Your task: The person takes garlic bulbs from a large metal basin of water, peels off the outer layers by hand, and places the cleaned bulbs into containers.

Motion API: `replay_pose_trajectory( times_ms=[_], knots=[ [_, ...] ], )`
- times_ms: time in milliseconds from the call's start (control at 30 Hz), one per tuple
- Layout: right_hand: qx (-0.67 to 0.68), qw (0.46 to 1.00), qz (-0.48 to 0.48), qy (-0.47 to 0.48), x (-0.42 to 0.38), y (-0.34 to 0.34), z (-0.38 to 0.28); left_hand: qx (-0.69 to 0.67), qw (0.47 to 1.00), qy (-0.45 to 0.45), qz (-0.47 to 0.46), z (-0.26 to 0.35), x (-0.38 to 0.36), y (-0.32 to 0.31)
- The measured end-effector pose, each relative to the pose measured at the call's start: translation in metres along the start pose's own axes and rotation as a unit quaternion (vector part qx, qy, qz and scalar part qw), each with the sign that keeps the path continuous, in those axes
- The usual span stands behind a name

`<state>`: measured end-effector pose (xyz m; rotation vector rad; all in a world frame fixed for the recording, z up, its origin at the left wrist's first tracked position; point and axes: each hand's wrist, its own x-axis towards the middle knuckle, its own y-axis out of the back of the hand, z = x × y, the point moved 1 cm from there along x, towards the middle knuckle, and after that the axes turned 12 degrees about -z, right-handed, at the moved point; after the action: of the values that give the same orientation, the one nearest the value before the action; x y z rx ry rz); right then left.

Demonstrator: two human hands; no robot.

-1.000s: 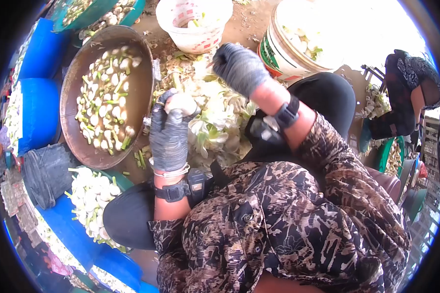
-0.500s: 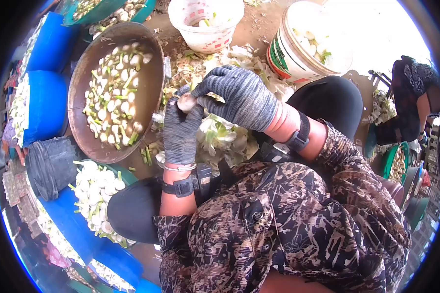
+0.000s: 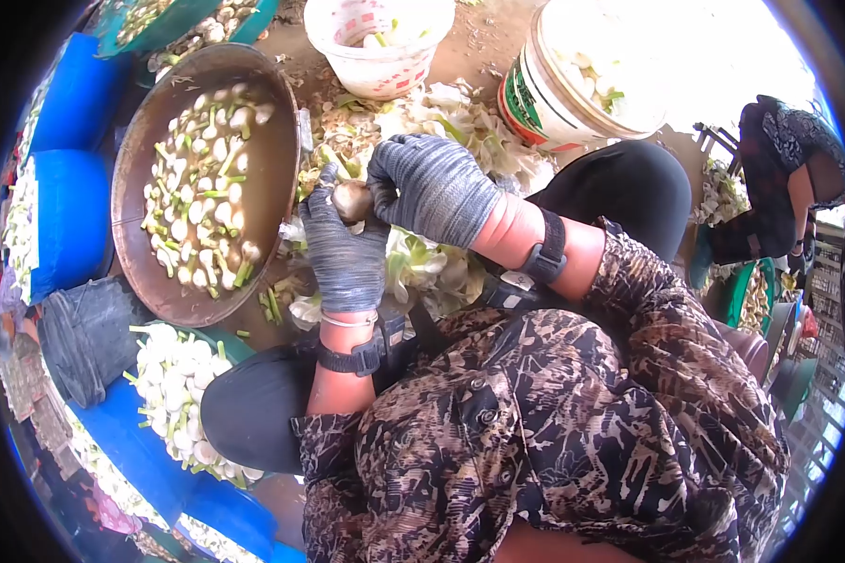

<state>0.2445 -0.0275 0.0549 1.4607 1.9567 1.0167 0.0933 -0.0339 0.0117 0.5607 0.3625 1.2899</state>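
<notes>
My left hand (image 3: 345, 251), in a grey knit glove, is closed round a garlic bulb (image 3: 351, 200) with brownish-white skin. Thumb and fingers hold it from either side. My right hand (image 3: 430, 186), gloved the same way, has its fingers curled in a pinch against the bulb's right edge; the fingertips are partly hidden. Under both hands lies a heap of pale garlic peelings (image 3: 422, 263). Left of my hands stands a wide brown metal basin (image 3: 127, 211) with trimmed garlic bulbs (image 3: 197, 202) in cloudy water.
A white tub (image 3: 380, 70) and a white bucket (image 3: 526, 94) with peeled garlic stand ahead. Blue containers (image 3: 70, 225), a dark bucket (image 3: 89, 338) and a pile of white garlic (image 3: 183, 389) line my left. Another person (image 3: 779, 188) is at the right.
The garlic bulb has turned in my left hand, with more of it showing. My right hand's fingers have drawn into a tighter pinch beside it. The view has shifted slightly.
</notes>
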Motion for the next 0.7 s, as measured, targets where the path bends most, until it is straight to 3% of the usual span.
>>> replay_pose_trajectory(
  times_ms=[133, 200, 233, 300, 333, 400, 500, 667, 700],
  knots=[
    [0.135, 0.987, -0.067, -0.056, 0.002, -0.004, 0.004, -0.009, 0.999, -0.031, -0.015, 0.000, -0.002, 0.000],
    [0.141, 0.985, 0.024, -0.093, 0.008, -0.004, 0.030, -0.081, 0.995, 0.000, -0.057, 0.007, -0.004, 0.004],
    [0.074, 0.990, 0.031, -0.119, 0.011, 0.002, 0.044, -0.224, 0.971, 0.016, -0.079, 0.014, -0.007, 0.007],
    [-0.077, 0.981, 0.050, -0.171, 0.021, 0.011, 0.073, -0.230, 0.969, 0.011, -0.089, 0.006, -0.006, 0.009],
    [-0.090, 0.977, 0.030, -0.192, 0.020, 0.017, 0.073, -0.237, 0.966, 0.010, -0.099, 0.001, -0.006, 0.010],
    [-0.127, 0.980, 0.151, -0.010, 0.012, 0.027, 0.051, -0.237, 0.965, 0.019, -0.111, -0.005, -0.004, 0.011],
    [-0.079, 0.984, 0.034, 0.154, 0.004, 0.027, 0.018, -0.161, 0.980, -0.055, -0.099, -0.003, -0.002, 0.012],
    [-0.066, 0.987, -0.097, 0.109, -0.003, 0.016, 0.004, -0.086, 0.980, 0.000, -0.182, 0.012, -0.011, 0.023],
    [-0.033, 0.990, -0.088, 0.107, -0.006, 0.017, 0.003, -0.177, 0.966, 0.051, -0.180, 0.013, -0.015, 0.024]
  ],
)
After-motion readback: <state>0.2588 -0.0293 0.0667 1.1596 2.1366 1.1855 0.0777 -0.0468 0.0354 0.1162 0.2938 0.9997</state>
